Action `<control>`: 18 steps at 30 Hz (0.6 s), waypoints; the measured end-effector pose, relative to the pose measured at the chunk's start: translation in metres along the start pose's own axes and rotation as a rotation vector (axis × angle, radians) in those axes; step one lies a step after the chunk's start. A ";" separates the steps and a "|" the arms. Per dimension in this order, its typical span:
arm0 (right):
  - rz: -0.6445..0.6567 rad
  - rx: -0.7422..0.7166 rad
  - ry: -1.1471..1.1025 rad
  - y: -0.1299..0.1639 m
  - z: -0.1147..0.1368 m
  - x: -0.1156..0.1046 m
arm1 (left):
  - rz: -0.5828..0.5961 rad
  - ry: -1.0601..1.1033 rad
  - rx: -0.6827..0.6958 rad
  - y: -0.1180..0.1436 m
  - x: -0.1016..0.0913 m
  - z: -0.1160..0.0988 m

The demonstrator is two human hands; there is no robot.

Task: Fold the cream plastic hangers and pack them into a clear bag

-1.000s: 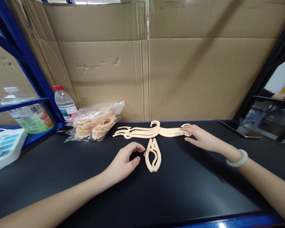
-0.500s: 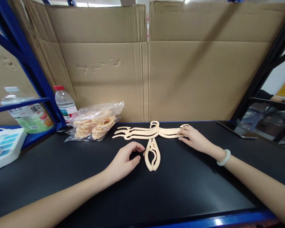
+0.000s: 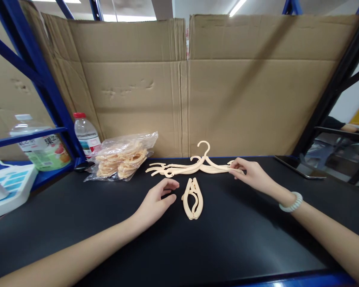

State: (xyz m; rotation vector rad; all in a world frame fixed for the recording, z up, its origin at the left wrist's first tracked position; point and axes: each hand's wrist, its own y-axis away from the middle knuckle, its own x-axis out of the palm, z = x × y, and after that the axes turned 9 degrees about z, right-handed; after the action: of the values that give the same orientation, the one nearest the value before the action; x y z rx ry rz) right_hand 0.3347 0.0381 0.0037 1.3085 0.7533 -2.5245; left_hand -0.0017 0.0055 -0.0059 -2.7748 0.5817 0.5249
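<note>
My right hand (image 3: 251, 173) pinches the right arm of a cream plastic clothes hanger (image 3: 208, 153), whose hook tilts up off the table. Beneath it lie several more unfolded hangers (image 3: 161, 165) in a stack, their arms fanned out to the left. A folded hanger (image 3: 193, 199) rests by itself on the black table (image 3: 227, 239), in front of the stack. Just left of that folded hanger, my left hand (image 3: 157, 201) hovers or rests with curved fingers and thumb apart, holding nothing.
A clear plastic bag (image 3: 122, 157) of folded hangers lies at the back left. Behind it stand a red-capped bottle (image 3: 86, 135) and a larger bottle (image 3: 43, 145). A dark flat device (image 3: 299, 167) is at the right. Cardboard (image 3: 137, 87) walls the back.
My right hand has closed on the top hanger's right arm and raised it, so its hook now tips upward. My left hand stays nearly where it was. The view has tilted slightly up.
</note>
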 end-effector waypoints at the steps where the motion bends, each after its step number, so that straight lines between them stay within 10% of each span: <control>1: -0.004 0.005 -0.043 0.001 0.001 -0.004 | -0.013 0.053 -0.036 -0.001 -0.001 0.000; 7: -0.046 0.006 -0.192 0.004 0.015 -0.021 | -0.126 0.366 -0.215 -0.005 -0.007 -0.001; 18: 0.117 -0.101 0.004 0.006 0.029 -0.011 | -0.143 0.280 -0.078 0.001 0.000 -0.002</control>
State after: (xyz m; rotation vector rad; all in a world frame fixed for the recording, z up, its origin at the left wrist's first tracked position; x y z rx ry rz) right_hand 0.3235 0.0169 0.0246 1.2860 0.7706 -2.3622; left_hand -0.0013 0.0033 -0.0043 -2.9592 0.4211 0.1308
